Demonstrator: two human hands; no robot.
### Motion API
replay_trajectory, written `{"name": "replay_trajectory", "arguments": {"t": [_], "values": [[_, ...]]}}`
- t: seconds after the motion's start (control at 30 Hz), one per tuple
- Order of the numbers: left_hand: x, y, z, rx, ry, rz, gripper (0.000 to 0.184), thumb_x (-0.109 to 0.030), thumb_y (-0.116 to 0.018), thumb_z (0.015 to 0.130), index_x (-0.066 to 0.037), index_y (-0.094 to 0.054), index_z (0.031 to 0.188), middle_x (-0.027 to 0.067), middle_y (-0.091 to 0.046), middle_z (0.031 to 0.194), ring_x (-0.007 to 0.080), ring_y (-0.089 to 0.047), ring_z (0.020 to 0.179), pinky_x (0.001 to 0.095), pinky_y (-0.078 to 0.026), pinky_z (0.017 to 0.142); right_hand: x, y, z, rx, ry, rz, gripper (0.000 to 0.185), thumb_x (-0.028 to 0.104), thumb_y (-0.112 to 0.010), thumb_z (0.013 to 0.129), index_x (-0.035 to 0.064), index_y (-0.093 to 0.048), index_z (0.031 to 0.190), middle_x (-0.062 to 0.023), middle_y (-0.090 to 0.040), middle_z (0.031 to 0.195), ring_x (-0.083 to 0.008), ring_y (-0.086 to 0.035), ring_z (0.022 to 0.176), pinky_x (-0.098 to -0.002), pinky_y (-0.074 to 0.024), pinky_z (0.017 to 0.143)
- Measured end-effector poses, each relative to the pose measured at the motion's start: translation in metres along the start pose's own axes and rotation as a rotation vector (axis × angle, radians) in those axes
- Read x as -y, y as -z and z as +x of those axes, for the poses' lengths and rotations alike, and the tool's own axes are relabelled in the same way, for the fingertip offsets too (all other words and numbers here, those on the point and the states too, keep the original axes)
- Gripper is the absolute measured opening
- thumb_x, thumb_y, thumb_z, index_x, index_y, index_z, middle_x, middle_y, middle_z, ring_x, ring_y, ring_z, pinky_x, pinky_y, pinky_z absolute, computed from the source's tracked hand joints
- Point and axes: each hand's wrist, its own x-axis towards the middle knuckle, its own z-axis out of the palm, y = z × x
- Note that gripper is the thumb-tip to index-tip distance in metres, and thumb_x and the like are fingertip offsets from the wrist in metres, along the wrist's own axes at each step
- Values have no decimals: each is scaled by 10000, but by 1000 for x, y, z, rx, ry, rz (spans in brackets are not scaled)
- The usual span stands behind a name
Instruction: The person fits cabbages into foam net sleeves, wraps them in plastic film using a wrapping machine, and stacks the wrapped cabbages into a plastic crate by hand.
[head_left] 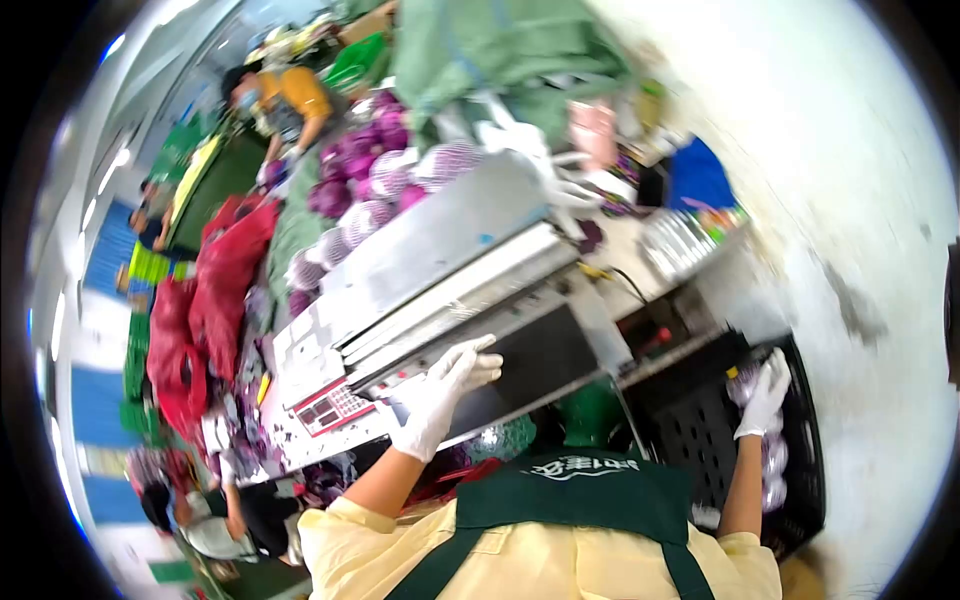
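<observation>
My left hand [440, 395], in a white glove, is over the front of a metal wrapping machine [445, 290], beside its black plate [530, 365]. Its fingers are stretched out and nothing shows in them. In a white glove too, my right hand [765, 395] reaches into a black crate [820, 450] at the right. The fingers are extended over a row of pale purple wrapped heads [774, 458]; whether they touch one is hard to tell. A red-edged keypad panel [333, 406] is at the machine's left end.
Purple cabbages [350, 160], some in white netting [450, 165], are piled behind the machine. Red sacks [225, 270] lie to the left. A green cloth [500, 60] is at the top. Co-workers [285, 100] stand at the upper left and lower left [205, 520]. A wall runs along the right.
</observation>
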Motion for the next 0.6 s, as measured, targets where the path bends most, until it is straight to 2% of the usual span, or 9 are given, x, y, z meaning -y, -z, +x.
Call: {"name": "replay_trajectory", "arguments": {"t": [0.07,0.1,0.2,0.23,0.3,0.43,0.53,0.57,0.6], "values": [[-24,42,18,-105,-112,5,453,-365,-465,999,-46,-519,1317,88,-661,1067,180,-624,999,343,-461,952,106,-93,13,311,165,109,303,63,-527,938,-27,-545,1227,-130,-573,1219,-229,-541,1128,-333,-408,999],[-31,67,38,-152,-182,-39,361,-240,-480,1002,-32,-540,1291,79,-645,1090,151,-604,994,299,-468,924,154,-137,17,437,250,166,294,55,-549,920,-21,-565,1203,-119,-587,1202,-221,-556,1094,-336,-412,986],[-57,129,92,-291,-380,-16,324,-199,-500,985,-37,-570,1257,62,-642,1080,133,-595,973,280,-474,884,282,-265,16,711,747,123,342,112,-623,855,28,-595,1185,-151,-607,1142,-283,-558,1081,-353,-405,967],[-63,150,118,-315,-437,-2,320,-204,-508,977,-38,-581,1242,55,-641,1080,134,-592,969,282,-476,868,300,-313,13,860,627,187,386,179,-631,850,40,-580,1208,-166,-599,1152,-316,-547,1090,-383,-402,970],[-77,184,191,-311,-432,-35,324,-228,-514,975,-42,-586,1231,53,-644,1041,135,-599,933,276,-477,849,321,-442,22,927,827,-131,453,267,-641,843,48,-566,1233,-179,-594,1166,-337,-542,1100,-389,-404,976],[-89,206,286,-400,-469,254,332,-244,-543,949,-30,-597,1198,63,-649,976,128,-599,876,249,-469,796,337,-547,18,990,670,-602,810,464,-703,766,34,-410,1388,-260,-547,1259,-357,-530,1175,-396,-424,996],[-99,201,331,-407,-521,397,376,-277,-568,919,-12,-596,1184,89,-673,963,140,-615,857,256,-468,785,325,-594,20,1157,604,-613,1017,533,-717,686,-5,-284,1432,-289,-566,1221,-397,-566,1134,-393,-452,979],[-108,197,324,-414,-599,405,425,-367,-518,912,-28,-617,1149,238,-664,1019,353,-643,981,403,-480,862,338,-579,14,1137,624,-601,1025,526,-717,672,-11,-280,1429,-282,-574,1213,-395,-573,1126,-391,-459,972],[-106,200,351,-443,-524,482,443,-389,-497,917,-29,-622,1144,245,-663,1003,365,-640,975,418,-479,863,340,-595,15,1092,601,-768,969,488,-700,668,-15,-318,1403,-273,-584,1204,-397,-578,1116,-389,-472,955]]}}
